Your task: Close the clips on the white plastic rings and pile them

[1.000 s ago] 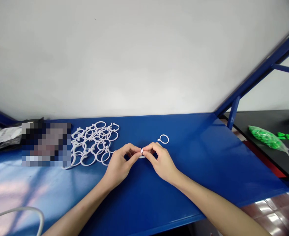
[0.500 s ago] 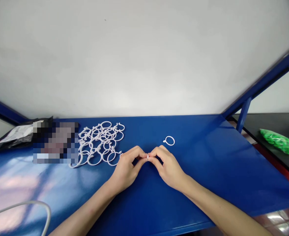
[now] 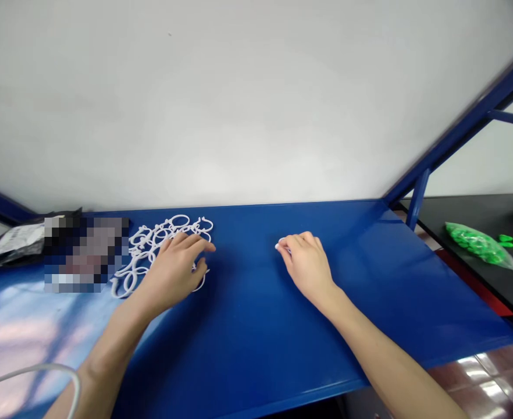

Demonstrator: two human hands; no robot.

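My left hand [image 3: 175, 270] hovers over the near right part of a pile of white plastic rings [image 3: 141, 262]. Its thumb and index finger are apart, with nothing between them, and it hides several of the rings. Each ring that shows clearly is a thin open loop with a small knob-like clasp. To the right, my right hand [image 3: 307, 262] is closed in a pinch near the table. A bit of a white ring [image 3: 281, 241] peeks out at its fingertips; the rest is covered by the hand.
The rings lie on a blue table [image 3: 248, 326]. At the left are a black plastic package [image 3: 25, 235] and a pixelated item [image 3: 91, 250]. A grey cable [image 3: 38, 368] curves in at the lower left. Beyond a blue frame bar [image 3: 420, 198], a bag of green pieces [image 3: 478, 244] rests on a dark surface.
My hands have parted from their shared pinch on a small white piece. The left went to the ring pile and opened; the right moved right, over where a single ring lay. The view shifted slightly.
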